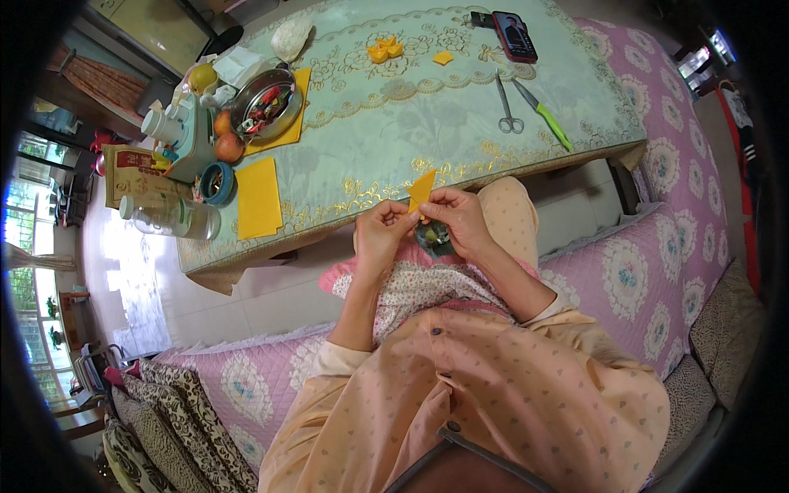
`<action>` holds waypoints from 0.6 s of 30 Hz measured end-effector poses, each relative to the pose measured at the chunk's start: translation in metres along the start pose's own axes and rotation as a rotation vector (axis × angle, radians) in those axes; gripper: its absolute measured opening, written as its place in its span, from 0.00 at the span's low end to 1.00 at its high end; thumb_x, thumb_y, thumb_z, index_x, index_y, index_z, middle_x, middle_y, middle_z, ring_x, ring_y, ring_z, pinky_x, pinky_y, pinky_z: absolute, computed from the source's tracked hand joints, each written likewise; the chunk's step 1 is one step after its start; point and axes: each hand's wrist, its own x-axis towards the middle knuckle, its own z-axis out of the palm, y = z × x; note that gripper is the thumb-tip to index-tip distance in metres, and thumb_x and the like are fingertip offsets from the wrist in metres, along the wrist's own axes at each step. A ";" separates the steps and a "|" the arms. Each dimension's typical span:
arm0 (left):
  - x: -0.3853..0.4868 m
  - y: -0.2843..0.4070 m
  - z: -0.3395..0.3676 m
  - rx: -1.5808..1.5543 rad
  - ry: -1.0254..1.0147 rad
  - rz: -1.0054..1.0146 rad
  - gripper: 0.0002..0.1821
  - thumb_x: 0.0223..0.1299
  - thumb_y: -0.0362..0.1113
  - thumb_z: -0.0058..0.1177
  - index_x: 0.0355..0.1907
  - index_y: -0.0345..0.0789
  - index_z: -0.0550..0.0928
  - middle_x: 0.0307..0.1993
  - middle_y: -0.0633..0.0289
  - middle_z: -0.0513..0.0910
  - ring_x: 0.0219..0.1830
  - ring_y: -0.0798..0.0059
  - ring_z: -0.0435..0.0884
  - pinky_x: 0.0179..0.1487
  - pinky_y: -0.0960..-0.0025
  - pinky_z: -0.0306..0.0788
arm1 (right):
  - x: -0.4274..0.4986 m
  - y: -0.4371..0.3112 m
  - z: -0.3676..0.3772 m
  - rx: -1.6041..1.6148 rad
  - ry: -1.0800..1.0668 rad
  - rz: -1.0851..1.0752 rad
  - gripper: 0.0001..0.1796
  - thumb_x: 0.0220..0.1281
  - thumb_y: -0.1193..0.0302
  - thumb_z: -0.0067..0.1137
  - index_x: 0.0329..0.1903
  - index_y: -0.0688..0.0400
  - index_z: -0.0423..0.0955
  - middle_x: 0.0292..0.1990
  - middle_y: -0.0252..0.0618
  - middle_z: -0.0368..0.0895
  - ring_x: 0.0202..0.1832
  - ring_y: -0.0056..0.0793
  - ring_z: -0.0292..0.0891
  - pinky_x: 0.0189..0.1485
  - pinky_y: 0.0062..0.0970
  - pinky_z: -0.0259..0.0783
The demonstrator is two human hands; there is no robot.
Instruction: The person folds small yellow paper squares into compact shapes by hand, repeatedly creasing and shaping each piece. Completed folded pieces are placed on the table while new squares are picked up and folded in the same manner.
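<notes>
Both hands meet above my lap, just off the table's near edge, around a folded piece of yellow paper (421, 190). My left hand (383, 231) pinches its lower left side, and my right hand (459, 215) grips its lower right side; the fingertips cover the bottom of the piece. On the table (394, 132) beyond lie a folded yellow paper shape with several points (384, 49) and a small flat yellow paper piece (442, 58). Metal scissors (509, 114) and a knife with a green handle (551, 123) lie at the right. A stack of yellow paper (259, 198) lies at the left.
A steel pot (266, 105) holding wrapped items stands on more yellow paper, beside red fruit (228, 146). Nearer are a blue round container (218, 183) and a clear plastic jar (172, 217). A phone (515, 38) lies at the far right. A quilted sofa cover (592, 277) surrounds me.
</notes>
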 end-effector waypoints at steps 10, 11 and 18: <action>-0.001 0.002 -0.001 0.028 -0.003 -0.029 0.03 0.52 0.26 0.53 0.29 0.27 0.77 0.21 0.63 0.78 0.21 0.86 0.72 0.25 0.84 0.66 | 0.000 0.004 0.001 -0.095 0.063 -0.064 0.02 0.51 0.79 0.56 0.29 0.65 0.73 0.23 0.32 0.74 0.24 0.14 0.69 0.27 0.14 0.65; 0.002 0.001 -0.001 0.023 0.009 -0.031 0.03 0.52 0.26 0.52 0.29 0.27 0.77 0.21 0.63 0.78 0.21 0.86 0.73 0.25 0.84 0.67 | 0.001 0.004 0.001 -0.107 0.077 -0.072 0.02 0.51 0.79 0.56 0.28 0.65 0.73 0.23 0.32 0.74 0.24 0.15 0.69 0.27 0.14 0.65; 0.005 0.002 -0.018 -0.060 0.117 -0.031 0.03 0.53 0.25 0.51 0.31 0.27 0.76 0.21 0.61 0.77 0.21 0.83 0.72 0.27 0.82 0.68 | 0.008 -0.002 -0.009 -0.039 0.126 -0.079 0.02 0.51 0.79 0.57 0.29 0.63 0.72 0.25 0.33 0.75 0.25 0.18 0.71 0.31 0.16 0.68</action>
